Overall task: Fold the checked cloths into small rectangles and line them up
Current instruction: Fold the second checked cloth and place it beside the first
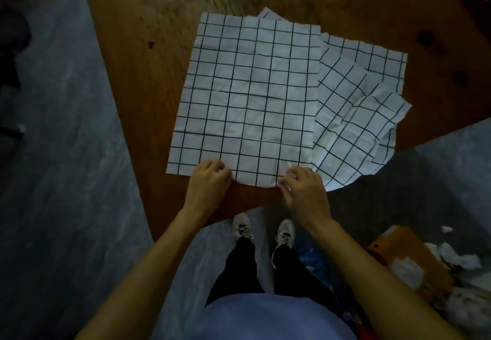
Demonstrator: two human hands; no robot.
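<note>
The top cloth (247,95) lies flat on the wooden table (159,20), partly covering other checked cloths (356,105). The left hand (207,183) and right hand (303,188) each pinch its near edge. Lifting both sides evenly and matching the grid lines should fold it squarely; the thin, creased fabric wrinkles easily.

arms: bare to past the elbow, no sleeves in view, no watch or rings showing
left hand (208,180): bare, no glove
right hand (305,189): bare, no glove
top (265,318): light blue/lavender, plain, no print visible
trousers (239,273): black, slim leg
shoes (241,226): white trainers, dark markings over the laces, one pair
</note>
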